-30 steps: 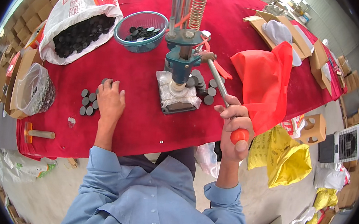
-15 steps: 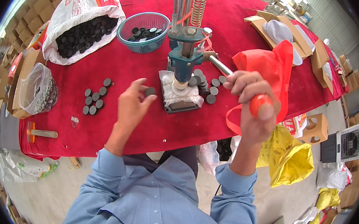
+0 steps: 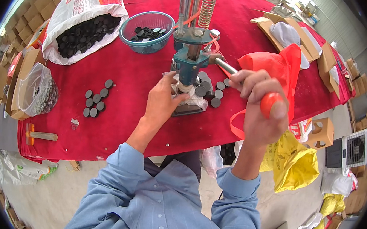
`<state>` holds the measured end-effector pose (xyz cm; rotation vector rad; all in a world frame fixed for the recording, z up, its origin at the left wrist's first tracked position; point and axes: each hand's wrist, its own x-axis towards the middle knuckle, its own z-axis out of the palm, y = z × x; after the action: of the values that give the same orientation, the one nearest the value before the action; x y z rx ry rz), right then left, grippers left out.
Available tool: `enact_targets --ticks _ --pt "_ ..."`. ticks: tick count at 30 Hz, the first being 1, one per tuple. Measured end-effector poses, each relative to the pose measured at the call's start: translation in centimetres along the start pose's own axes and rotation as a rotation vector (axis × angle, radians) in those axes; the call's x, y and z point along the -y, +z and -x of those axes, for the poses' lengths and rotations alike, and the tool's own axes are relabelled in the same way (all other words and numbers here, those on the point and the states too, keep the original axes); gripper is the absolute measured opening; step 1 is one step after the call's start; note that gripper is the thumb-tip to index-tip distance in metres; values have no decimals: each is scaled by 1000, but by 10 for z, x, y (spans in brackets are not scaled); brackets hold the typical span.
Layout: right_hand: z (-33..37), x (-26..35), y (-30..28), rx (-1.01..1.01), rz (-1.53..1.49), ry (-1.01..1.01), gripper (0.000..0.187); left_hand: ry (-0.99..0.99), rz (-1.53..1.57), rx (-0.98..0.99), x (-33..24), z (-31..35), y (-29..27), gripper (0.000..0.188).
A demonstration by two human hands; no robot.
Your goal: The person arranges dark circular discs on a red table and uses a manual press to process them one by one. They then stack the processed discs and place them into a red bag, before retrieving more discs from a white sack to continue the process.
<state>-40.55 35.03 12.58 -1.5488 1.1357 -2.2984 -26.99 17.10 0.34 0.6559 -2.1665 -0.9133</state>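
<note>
A green hand press [image 3: 190,63] stands on the red-covered table, its base wrapped in clear plastic [image 3: 199,103]. My left hand [image 3: 161,97] is at the foot of the press, with thumb and fingers curled around the front and left of its pale plunger tip [image 3: 184,88]. Whatever those fingers hold is hidden. My right hand [image 3: 264,101] grips the press's metal lever [image 3: 226,66] near its red ball knob [image 3: 272,105]. Several round black caps [image 3: 203,88] are heaped just right of the plunger. More black caps [image 3: 96,99] lie in a loose group to the left.
Behind the left caps are an open white sack [image 3: 53,39] of black caps and a teal basket [image 3: 148,47] with more. A plastic tub [image 3: 36,90] of small parts and a hammer [image 3: 41,135] lie far left. A red bag [image 3: 273,65] sits right of the press.
My left hand has moved right, carrying a black cap from beside the press to under the plunger, where the cap is now out of sight. My right hand keeps its grip on the lever.
</note>
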Motion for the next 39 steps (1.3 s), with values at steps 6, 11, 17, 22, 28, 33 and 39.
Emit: enact_targets --ticks 6,11,17,22,28,33,39 --pt "90 -18 -2 -125 112 39 62 140 -411 -232 52 0 -65 32" --pt "81 -20 -3 -96 101 10 58 -157 -976 -174 111 14 -129 34" --pt "60 -7 -3 -57 150 -5 58 -28 -625 -129 131 14 -136 33" --pt "17 3 -7 36 130 -10 57 53 -213 -88 68 17 -82 36" --pt "-46 17 -5 85 173 107 57 77 -78 1 6 13 -16 58" --pt "-38 16 -1 59 182 164 56 120 -93 -18 3 5 7 64" --pt "25 2 0 -16 133 21 59 115 -171 -103 13 5 6 58"
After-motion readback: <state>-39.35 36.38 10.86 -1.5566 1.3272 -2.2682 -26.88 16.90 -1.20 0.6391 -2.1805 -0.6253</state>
